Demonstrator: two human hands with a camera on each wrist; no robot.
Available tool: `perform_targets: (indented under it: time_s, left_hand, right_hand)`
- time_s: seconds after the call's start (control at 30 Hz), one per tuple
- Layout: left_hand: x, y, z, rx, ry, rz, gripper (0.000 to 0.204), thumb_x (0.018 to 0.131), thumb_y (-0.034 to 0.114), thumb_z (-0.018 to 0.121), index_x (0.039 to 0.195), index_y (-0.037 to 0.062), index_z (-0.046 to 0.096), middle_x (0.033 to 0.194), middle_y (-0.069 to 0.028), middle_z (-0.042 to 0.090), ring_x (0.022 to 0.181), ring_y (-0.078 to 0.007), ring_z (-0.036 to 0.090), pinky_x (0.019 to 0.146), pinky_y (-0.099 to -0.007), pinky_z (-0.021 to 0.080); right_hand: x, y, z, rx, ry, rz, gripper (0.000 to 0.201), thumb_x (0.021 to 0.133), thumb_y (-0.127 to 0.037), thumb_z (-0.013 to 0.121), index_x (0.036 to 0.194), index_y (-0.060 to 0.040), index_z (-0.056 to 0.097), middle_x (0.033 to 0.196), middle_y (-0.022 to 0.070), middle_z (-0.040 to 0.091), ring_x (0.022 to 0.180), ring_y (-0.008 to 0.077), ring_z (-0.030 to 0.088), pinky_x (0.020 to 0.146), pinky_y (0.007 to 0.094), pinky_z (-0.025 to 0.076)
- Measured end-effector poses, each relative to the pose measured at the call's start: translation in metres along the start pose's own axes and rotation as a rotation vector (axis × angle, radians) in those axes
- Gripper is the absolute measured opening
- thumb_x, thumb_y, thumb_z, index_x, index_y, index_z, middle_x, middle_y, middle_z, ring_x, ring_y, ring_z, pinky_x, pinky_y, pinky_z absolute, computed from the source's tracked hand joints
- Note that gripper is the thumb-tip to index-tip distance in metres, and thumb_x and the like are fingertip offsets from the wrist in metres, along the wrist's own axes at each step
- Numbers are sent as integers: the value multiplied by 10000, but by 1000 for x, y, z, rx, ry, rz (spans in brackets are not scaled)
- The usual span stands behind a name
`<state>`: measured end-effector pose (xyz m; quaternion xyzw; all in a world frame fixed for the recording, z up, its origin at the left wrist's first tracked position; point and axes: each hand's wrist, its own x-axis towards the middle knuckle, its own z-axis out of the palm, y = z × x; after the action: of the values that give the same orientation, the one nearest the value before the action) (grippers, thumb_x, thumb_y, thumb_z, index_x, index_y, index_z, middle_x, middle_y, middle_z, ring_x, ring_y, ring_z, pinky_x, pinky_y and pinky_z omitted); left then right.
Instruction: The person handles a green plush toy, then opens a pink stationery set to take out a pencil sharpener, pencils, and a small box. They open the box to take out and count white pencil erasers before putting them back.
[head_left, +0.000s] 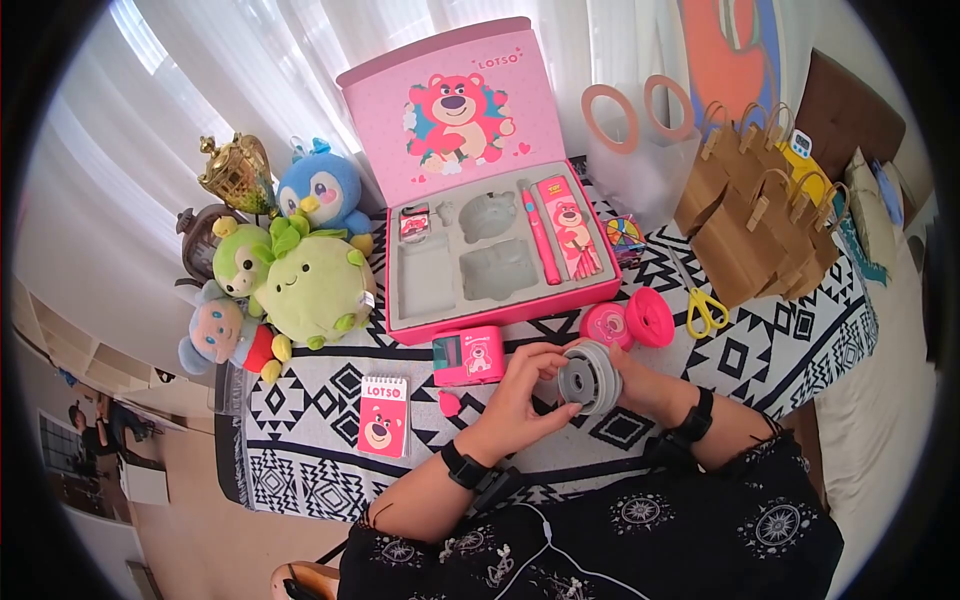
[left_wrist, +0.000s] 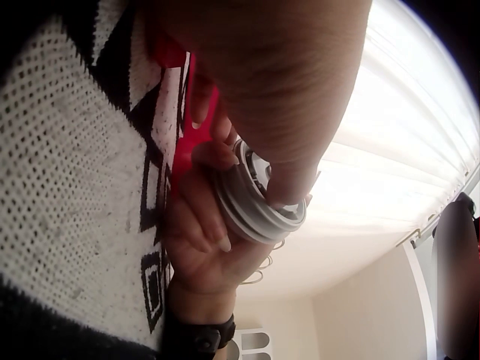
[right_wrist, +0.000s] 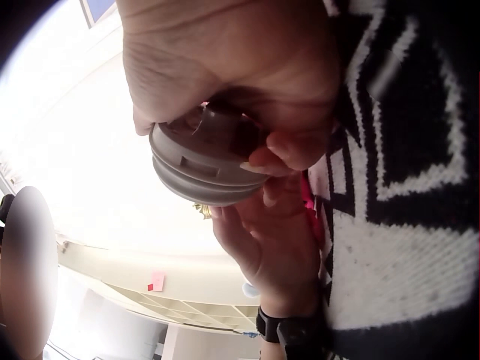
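Note:
Over the cloth in front of the body, both hands hold a grey round plastic part [head_left: 588,378] with a ribbed rim and a hole at its centre. My left hand [head_left: 525,395] grips it from the left, thumb at the lower edge and fingers at the upper edge. From the other side, my right hand [head_left: 645,385] curls its fingers round the rim, as the right wrist view shows on the grey part [right_wrist: 210,165]. Just beyond them sit a pink round piece with a bear face [head_left: 606,325] and a pink funnel-shaped piece [head_left: 650,318].
A pink gift box [head_left: 430,325] stands open behind, holding a pink toothbrush [head_left: 541,240]. Left of the hands lie a pink device [head_left: 468,356], a small pink piece [head_left: 450,403] and a notepad [head_left: 385,418]. Yellow scissors [head_left: 706,313], paper bags [head_left: 750,230] and plush toys [head_left: 318,285] flank the box.

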<state>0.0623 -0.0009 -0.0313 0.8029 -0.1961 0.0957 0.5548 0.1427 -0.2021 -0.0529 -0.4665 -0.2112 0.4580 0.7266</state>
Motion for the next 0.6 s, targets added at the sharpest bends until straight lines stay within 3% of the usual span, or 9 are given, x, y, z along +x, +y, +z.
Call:
perform_targets:
  time_s: [0.13, 0.23, 0.4, 0.6]
  left_hand:
    - [-1, -1, 0, 5, 16, -23, 605, 705, 117, 816, 1216, 68, 494, 1273, -130, 467, 1065, -222, 511, 899, -335, 460]
    - [0, -1, 1, 20, 31, -23, 609, 691, 112, 826, 1203, 68, 498, 1264, -126, 475, 1047, -219, 526, 887, -333, 469]
    - [0, -1, 1, 23, 46, -38, 610, 681, 110, 832, 1190, 64, 500, 1248, -124, 485, 1035, -221, 539, 874, -329, 481]
    - [0, 0, 0, 59, 41, -28, 609, 679, 113, 831, 1185, 58, 497, 1231, -125, 481, 1042, -224, 537, 860, -329, 499]
  right_hand:
    - [2, 3, -2, -103, -4, -46, 853, 857, -784, 423, 1360, -95, 398, 1133, 21, 567, 921, 69, 585, 573, 196, 472]
    - [2, -1, 1, -85, -22, -41, 835, 866, -760, 453, 1353, -84, 399, 1114, 25, 556, 953, 77, 573, 631, 204, 490]
    - [3, -4, 4, -151, 11, -86, 783, 896, -679, 509, 1349, -51, 395, 1153, 43, 539, 1048, 114, 532, 837, 249, 479]
    - [3, -5, 2, -187, -6, -59, 745, 911, -638, 521, 1337, -36, 410, 1168, 54, 541, 1072, 127, 532, 875, 268, 472]
